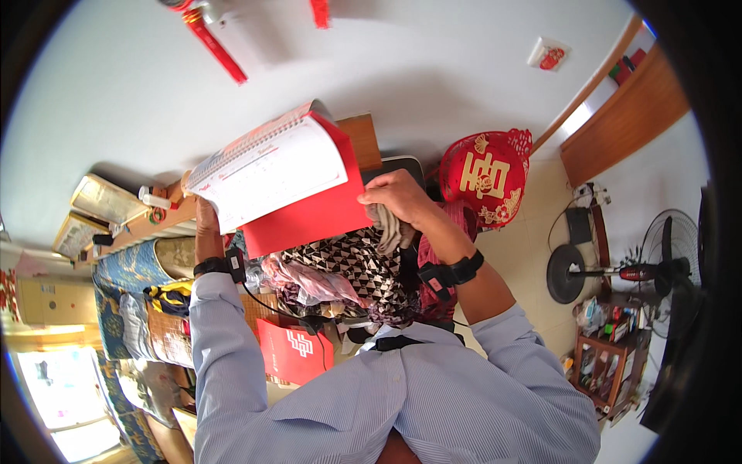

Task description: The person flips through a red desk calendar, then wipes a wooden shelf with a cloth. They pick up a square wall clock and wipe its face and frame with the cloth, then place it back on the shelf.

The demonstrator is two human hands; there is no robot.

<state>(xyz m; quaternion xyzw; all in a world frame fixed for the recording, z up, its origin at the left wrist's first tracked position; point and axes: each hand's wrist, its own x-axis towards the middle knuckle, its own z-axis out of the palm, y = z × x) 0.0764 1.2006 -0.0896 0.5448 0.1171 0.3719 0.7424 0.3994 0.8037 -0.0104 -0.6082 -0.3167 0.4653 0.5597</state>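
A spiral-bound desk calendar [272,174] with white pages and a red backing board [313,217] is held up before me, tilted. My left hand [207,223] grips its left end, the fingers partly hidden behind the pages. My right hand [400,197] pinches the right edge of the red board; a bundle of grey-beige cloth [387,229] hangs just under this hand, and whether the hand holds it too I cannot tell. Below lies a heap of clothes, with a black-and-white patterned cloth [353,261] and a pink cloth [324,281].
A red basket with gold decoration [484,177] stands right of the heap. A red paper bag [295,351] is near my body. Picture frames [107,200] line a ledge at left, beside a bed [124,269]. A standing fan [565,272] and a wooden cabinet [603,365] are at right.
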